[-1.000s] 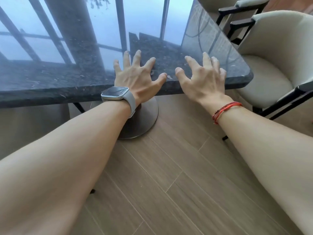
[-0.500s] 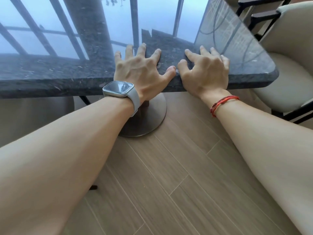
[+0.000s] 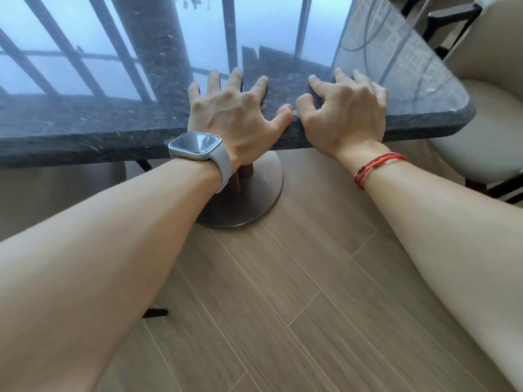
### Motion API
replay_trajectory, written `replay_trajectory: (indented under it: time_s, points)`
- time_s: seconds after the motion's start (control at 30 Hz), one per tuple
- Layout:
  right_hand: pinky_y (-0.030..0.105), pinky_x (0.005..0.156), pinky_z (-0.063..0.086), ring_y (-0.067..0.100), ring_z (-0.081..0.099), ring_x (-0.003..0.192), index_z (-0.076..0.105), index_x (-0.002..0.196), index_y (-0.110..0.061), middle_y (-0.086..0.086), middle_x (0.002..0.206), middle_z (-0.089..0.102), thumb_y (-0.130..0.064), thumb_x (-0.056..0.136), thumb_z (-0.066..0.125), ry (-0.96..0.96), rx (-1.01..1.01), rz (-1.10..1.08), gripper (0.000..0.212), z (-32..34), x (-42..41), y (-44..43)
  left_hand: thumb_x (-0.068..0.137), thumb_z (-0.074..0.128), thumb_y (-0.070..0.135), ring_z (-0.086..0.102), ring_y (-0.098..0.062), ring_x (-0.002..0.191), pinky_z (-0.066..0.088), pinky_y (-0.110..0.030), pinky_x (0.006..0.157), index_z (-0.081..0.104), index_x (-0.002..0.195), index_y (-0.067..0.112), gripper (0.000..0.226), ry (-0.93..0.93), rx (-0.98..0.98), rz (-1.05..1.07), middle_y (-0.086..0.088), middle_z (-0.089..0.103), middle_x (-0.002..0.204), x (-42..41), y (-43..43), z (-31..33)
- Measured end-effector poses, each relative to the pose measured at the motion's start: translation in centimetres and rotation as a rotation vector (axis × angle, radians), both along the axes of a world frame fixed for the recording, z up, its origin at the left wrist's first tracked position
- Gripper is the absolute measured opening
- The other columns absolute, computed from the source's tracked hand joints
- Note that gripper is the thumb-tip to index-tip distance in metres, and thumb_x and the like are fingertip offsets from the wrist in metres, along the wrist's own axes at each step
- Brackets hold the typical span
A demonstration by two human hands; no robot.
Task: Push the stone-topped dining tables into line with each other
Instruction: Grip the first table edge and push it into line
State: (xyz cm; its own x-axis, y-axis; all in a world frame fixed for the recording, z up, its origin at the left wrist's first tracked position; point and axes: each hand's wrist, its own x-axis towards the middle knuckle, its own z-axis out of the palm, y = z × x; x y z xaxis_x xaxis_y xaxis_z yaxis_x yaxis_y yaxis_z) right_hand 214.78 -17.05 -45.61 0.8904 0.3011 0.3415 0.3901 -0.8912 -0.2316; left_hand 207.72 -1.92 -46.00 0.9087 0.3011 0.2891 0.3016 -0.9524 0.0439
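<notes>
Item: left hand (image 3: 235, 114). Released, fingers spread wide and nearly straight. Palm and fingers lie flat on the stone surface (image 3: 85, 120), just inside its near edge; the thumb points right along that edge. Grasps nothing. Wrist carries a watch (image 3: 198, 145) with a pale strap.

Item: right hand (image 3: 345, 114). Released, fingers spread but arched at the knuckles, so the fingertips (image 3: 312, 79) press on the stone and the palm sits at the edge. The thumb rests on top, close to the left thumb but apart from it. Grasps nothing. Wrist carries a red cord bracelet (image 3: 373, 168).

Item: stone surface. Dark, speckled, polished slab with a thick edge and a rounded near-right corner. It reflects window bars and pale sky. It runs across the upper part of the view, out of frame at the left. A short column joins it to a round metal base (image 3: 260, 193) on the wood-plank floor (image 3: 283, 306), below the left hand.

Item: cream chair (image 3: 486, 123). Upholstered, dark frame, just beside the rounded corner.
</notes>
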Motion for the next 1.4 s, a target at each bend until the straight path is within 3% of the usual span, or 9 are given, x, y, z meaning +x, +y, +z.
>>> replay_trajectory:
  time_s: [0.43,0.57,0.67,0.83,1.0,1.1,1.17,1.27,1.4]
  points:
    - [0.054,0.123,0.014,0.034,0.028,0.150,0.056,0.139,-0.031,0.014,0.156,0.042,-0.048,0.093,0.037,0.198,0.015,-0.017,0.053,1.1,-1.0,0.2,0.087,0.025,0.079,0.025,-0.041,0.150,0.019,-0.063,0.118,0.042,0.150,0.037,0.077,0.100,-0.101,-0.035,-0.011,0.035,0.162,-0.5,0.2,0.7]
    - [0.059,0.117,0.024,0.032,0.041,0.140,0.056,0.136,-0.028,0.010,0.142,0.055,-0.053,0.091,0.036,0.302,0.095,-0.023,0.055,2.9,-2.9,0.7,0.088,0.031,0.080,0.013,-0.035,0.156,0.005,-0.061,0.123,0.044,0.149,0.040,0.073,0.147,-0.280,-0.090,-0.008,0.026,0.167,-0.9,0.7,1.8]
    - [0.054,0.109,0.038,0.032,0.049,0.131,0.051,0.143,-0.027,0.010,0.140,0.058,-0.050,0.097,0.043,0.379,0.192,-0.019,0.052,5.4,-4.9,0.5,0.086,0.039,0.072,0.020,-0.023,0.155,0.001,-0.057,0.125,0.051,0.146,0.033,0.073,0.135,-0.564,-0.162,-0.004,0.036,0.163,-1.9,1.7,3.5]
    - [0.038,0.103,0.042,0.022,0.053,0.125,0.045,0.147,-0.033,0.008,0.138,0.056,-0.049,0.101,0.046,0.492,0.357,-0.014,0.049,10.0,-8.8,0.3,0.100,0.055,0.051,0.041,-0.013,0.143,0.028,-0.026,0.115,0.048,0.149,0.021,0.058,0.016,-1.123,-0.211,0.002,0.044,0.155,-6.4,2.1,8.0]
    - [0.020,0.090,0.038,0.007,0.057,0.113,0.050,0.143,-0.039,-0.002,0.129,0.059,-0.048,0.102,0.048,0.558,0.529,-0.002,0.042,16.2,-12.4,0.7,0.091,0.051,0.055,0.060,-0.002,0.116,0.048,-0.036,0.107,0.065,0.127,0.032,0.045,-0.129,-1.387,-0.267,0.012,0.062,0.132,-11.3,2.5,13.5]
    - [0.007,0.084,0.033,-0.012,0.054,0.100,0.051,0.142,-0.041,-0.007,0.125,0.060,-0.047,0.103,0.047,0.585,0.592,0.029,0.039,19.5,-14.4,0.6,0.090,0.051,0.055,0.061,-0.009,0.121,0.052,-0.041,0.102,0.068,0.117,0.037,0.035,-0.213,-1.489,-0.288,0.013,0.065,0.128,-14.2,2.8,16.9]
    - [0.013,0.092,0.037,-0.013,0.055,0.102,0.052,0.141,-0.041,-0.011,0.122,0.063,-0.049,0.101,0.048,0.599,0.655,0.054,0.040,21.4,-15.9,0.4,0.087,0.049,0.059,0.061,-0.014,0.123,0.053,-0.043,0.101,0.067,0.116,0.039,0.040,-0.246,-1.523,-0.289,0.011,0.066,0.130,-16.4,2.9,18.8]
    - [0.037,0.105,0.045,0.000,0.060,0.109,0.053,0.138,-0.047,-0.024,0.110,0.062,-0.059,0.091,0.045,0.631,0.740,0.047,0.049,23.1,-18.5,-0.1,0.086,0.045,0.063,0.062,-0.014,0.123,0.052,-0.047,0.104,0.065,0.122,0.041,0.046,-0.258,-1.572,-0.254,0.006,0.066,0.133,-19.6,2.8,21.0]
    - [0.045,0.107,0.046,0.001,0.061,0.107,0.053,0.137,-0.048,-0.028,0.103,0.063,-0.058,0.089,0.045,0.673,0.793,0.112,0.050,25.0,-22.5,-0.8,0.088,0.043,0.062,0.060,-0.016,0.128,0.051,-0.048,0.105,0.062,0.131,0.035,0.054,-0.350,-1.591,-0.212,0.005,0.063,0.139,-24.3,2.6,23.4]
